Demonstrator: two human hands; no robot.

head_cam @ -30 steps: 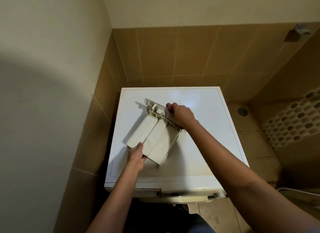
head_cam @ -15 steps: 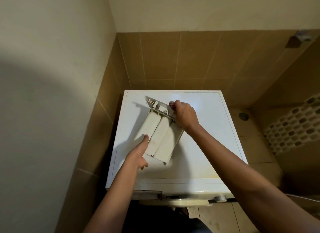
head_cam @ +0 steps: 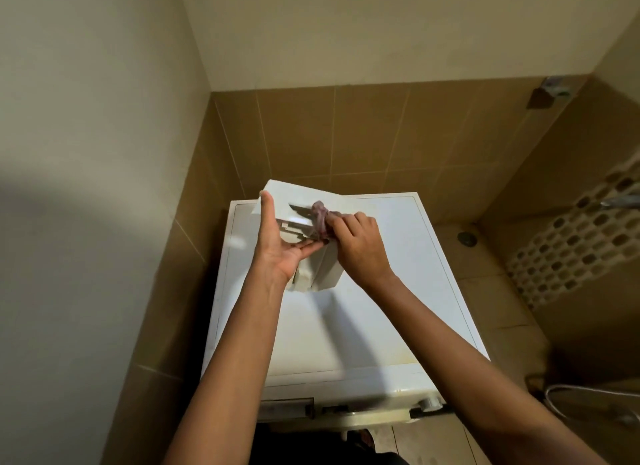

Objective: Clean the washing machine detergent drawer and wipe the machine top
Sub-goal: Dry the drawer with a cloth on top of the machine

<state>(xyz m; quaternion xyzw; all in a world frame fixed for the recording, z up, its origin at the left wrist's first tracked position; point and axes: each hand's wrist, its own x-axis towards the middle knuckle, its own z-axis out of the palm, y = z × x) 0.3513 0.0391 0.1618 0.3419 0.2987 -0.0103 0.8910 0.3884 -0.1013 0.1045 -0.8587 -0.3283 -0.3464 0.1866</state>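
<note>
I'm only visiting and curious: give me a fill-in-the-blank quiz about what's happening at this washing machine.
1. The right hand holds a bunched ____ against the detergent drawer.
2. The left hand holds the drawer over the ____ of the washing machine.
3. The machine's casing is ____.
Missing words: cloth; top; white.

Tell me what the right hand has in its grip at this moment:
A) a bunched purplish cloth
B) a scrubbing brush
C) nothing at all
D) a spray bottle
A: the right hand grips a bunched purplish cloth and presses it against the detergent drawer, which the left hand holds above the machine top.
</note>
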